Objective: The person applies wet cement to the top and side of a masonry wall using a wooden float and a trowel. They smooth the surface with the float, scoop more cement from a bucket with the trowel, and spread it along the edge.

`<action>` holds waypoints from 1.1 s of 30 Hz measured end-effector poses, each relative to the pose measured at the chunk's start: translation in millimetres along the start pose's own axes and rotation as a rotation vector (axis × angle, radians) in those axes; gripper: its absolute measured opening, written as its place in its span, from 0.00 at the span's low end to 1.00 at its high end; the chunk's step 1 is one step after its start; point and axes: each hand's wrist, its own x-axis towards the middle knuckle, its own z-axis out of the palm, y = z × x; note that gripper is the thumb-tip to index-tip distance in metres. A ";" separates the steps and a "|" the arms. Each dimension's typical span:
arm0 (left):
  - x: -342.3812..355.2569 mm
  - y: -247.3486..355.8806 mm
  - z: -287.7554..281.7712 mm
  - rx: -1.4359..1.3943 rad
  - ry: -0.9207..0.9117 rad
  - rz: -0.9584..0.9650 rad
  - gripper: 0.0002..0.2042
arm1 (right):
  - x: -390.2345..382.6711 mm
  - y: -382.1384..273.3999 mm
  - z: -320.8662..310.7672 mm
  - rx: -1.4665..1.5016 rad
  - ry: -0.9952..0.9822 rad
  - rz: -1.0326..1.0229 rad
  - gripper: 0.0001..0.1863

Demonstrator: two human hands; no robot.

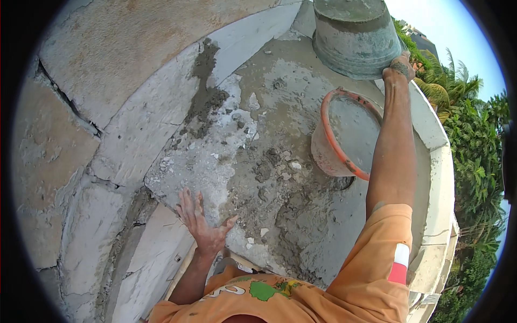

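My right hand [401, 65], smeared with mortar, is at the far end of my stretched arm. It grips the wide rim of a grey-green bucket [355, 46], whose narrower end points away from me and carries a grey coating. Nearer to me, a bucket with an orange rim [331, 132] leans on its side, and its inside is coated with grey mortar. My left hand [203, 220] is open, fingers spread, over the rubble-strewn near-left edge of the surface. Whether its palm touches the surface I cannot tell. Wet mortar [280, 199] lies between the left hand and the orange-rimmed bucket.
Whitish stone blocks [145, 118] with cracks and gaps border the left side. A curved pale ledge [439, 183] runs along the right, with palms and green trees [474, 145] beyond it. Loose chips [250, 126] are scattered over the rough floor.
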 end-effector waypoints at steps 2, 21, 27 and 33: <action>-0.6 -0.7 3.6 -0.015 0.034 0.032 0.49 | 2.9 5.9 9.3 -0.037 -0.014 0.030 0.37; -1.5 -4.4 1.9 -0.039 0.029 0.015 0.49 | -70.2 16.7 48.0 0.384 -0.216 0.264 0.36; -1.9 -5.5 -0.6 -0.032 0.033 0.016 0.50 | -130.3 17.0 40.9 0.280 -0.128 0.251 0.40; -0.3 -2.5 0.2 -0.047 0.026 0.007 0.50 | -154.4 35.7 40.1 0.266 -0.158 0.293 0.41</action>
